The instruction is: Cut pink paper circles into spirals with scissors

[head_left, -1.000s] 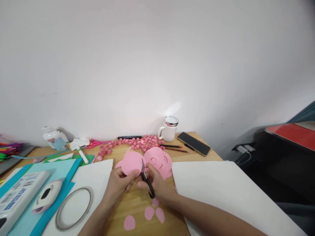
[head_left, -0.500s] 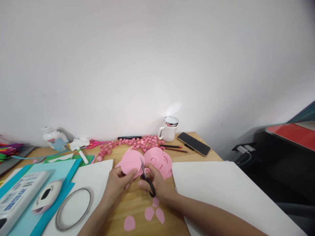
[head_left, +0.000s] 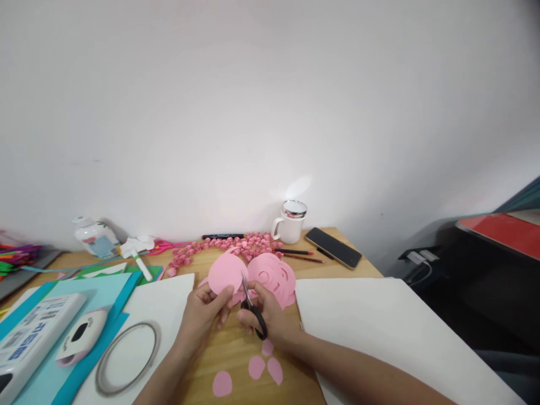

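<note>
A round pink paper piece (head_left: 228, 273) is pinched at its lower edge by my left hand (head_left: 208, 306). My right hand (head_left: 270, 318) grips black-handled scissors (head_left: 255, 315), their blades pointing up at the right edge of that paper. Just behind, a pile of cut pink paper spirals (head_left: 270, 275) lies on the table. Several small pink paper ovals (head_left: 256, 367) rest on the wood below my hands. Rolled pink paper flowers (head_left: 240, 244) are spread in a loose heap near the wall.
At the back stand a white mug (head_left: 290, 222), a phone (head_left: 333, 247) and pencils (head_left: 295, 251). White sheets (head_left: 379, 315) lie to the right. On the left are a tape roll (head_left: 99, 365), a white-and-pink device (head_left: 82, 337), a long white box (head_left: 40, 349), a glue bottle (head_left: 96, 239) and pink scissors (head_left: 164, 246).
The round paper has turned slightly in my left hand, and its strip at the top sits differently. The scissors stay at its right edge.
</note>
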### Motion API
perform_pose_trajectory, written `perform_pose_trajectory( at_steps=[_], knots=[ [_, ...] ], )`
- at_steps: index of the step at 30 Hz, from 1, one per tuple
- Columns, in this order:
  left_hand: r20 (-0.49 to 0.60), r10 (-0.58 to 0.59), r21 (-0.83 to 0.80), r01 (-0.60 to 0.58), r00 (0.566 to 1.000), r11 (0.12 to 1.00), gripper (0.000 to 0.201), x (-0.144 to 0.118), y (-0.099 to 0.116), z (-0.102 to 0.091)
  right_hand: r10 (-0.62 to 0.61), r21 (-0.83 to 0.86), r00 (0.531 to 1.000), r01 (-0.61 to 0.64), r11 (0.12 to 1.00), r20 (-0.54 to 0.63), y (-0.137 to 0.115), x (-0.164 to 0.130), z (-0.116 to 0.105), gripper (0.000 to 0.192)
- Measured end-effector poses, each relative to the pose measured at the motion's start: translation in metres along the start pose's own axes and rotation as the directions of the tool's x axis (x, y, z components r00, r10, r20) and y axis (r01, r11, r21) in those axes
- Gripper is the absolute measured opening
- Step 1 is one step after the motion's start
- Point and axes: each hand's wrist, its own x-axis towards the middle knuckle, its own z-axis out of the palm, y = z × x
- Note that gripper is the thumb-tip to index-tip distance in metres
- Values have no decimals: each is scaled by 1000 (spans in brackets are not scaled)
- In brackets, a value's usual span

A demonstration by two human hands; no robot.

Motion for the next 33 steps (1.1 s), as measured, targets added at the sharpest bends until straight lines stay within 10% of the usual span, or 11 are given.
perform_pose_trajectory(
  at_steps=[33],
  knots=[
    [-25,22,96,-19,999,995,38,0,1,-1,-4,76,1000,2,997,30,-20,-4,6,55]
  ],
)
